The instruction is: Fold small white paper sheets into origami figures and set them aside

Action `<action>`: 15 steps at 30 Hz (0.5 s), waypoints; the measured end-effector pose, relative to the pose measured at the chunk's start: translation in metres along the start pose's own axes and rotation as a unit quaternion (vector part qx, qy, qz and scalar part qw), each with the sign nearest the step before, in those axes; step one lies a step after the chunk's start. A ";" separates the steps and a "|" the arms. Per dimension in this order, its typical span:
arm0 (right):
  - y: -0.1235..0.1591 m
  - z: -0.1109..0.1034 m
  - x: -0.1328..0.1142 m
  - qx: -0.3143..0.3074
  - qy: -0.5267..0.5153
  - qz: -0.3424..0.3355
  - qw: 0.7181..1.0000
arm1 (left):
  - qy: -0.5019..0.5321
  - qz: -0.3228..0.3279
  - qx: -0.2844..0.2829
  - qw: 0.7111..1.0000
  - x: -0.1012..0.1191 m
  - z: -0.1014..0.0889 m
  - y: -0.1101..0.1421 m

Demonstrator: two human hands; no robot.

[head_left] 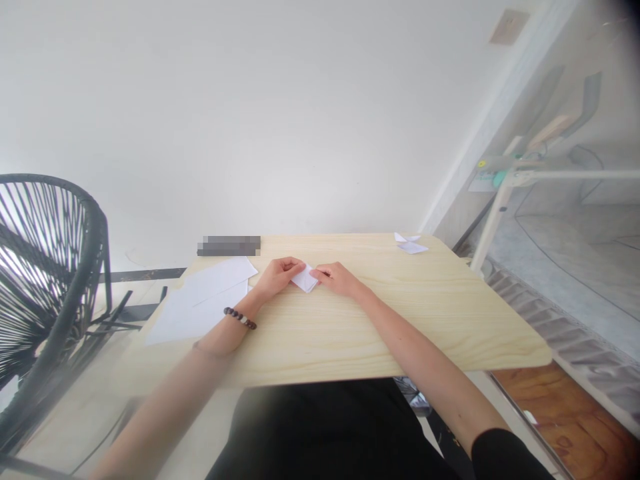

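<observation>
Between my hands, a small folded piece of white paper [305, 279] is held just over the light wooden table [350, 347]. My left hand [280, 277] pinches its left corner between thumb and fingers; a dark beaded bracelet circles that wrist. On the opposite corner, my right hand [336, 277] has its thumb and fingers closed. The paper's lower point faces me, and its folds are too small to make out fully. Left of my left hand lie white paper sheets [200, 293], partly covered by my left forearm.
Folded white paper pieces [413, 247] rest at the table's far right corner. A dark, blurred-out long object [229, 245] lies at the back left. The white wall [300, 133] stands behind the table, a black corded chair [75, 267] to the left, a white metal frame [493, 230] to the right.
</observation>
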State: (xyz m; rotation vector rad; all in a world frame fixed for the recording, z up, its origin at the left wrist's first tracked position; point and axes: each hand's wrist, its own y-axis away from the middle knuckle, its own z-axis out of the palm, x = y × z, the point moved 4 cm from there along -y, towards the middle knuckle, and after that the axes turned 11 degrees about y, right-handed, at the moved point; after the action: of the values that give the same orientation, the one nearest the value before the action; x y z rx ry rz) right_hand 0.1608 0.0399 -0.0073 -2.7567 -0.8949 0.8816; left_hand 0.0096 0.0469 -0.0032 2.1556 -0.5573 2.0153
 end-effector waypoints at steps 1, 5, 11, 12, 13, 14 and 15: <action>0.000 0.000 -0.001 -0.002 0.003 0.000 1.000 | -0.009 0.004 0.000 1.000 0.000 -0.001 0.000; 0.000 0.000 -0.002 -0.003 0.000 0.005 1.000 | -0.019 0.014 -0.002 1.000 -0.001 -0.001 -0.001; 0.001 0.000 -0.003 0.001 -0.006 0.002 1.000 | -0.018 0.009 -0.004 1.000 0.002 0.002 0.000; 0.002 0.000 -0.004 0.001 -0.004 0.002 1.000 | -0.021 0.009 -0.005 1.000 0.003 0.002 0.000; 0.002 -0.001 -0.004 0.003 -0.002 0.002 1.000 | -0.025 0.010 -0.006 1.000 0.003 0.002 0.001; 0.002 -0.001 -0.004 0.005 0.002 0.001 1.000 | -0.028 0.011 -0.007 1.000 0.004 0.002 0.001; 0.003 -0.001 -0.005 0.007 0.005 0.000 1.000 | -0.031 0.012 -0.009 0.999 0.005 0.002 0.001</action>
State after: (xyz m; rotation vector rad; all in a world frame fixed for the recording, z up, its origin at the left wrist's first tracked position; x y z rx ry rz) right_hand 0.1595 0.0347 -0.0049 -2.7475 -0.8831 0.8697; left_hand 0.0114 0.0441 0.0013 2.2183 -0.6111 1.9523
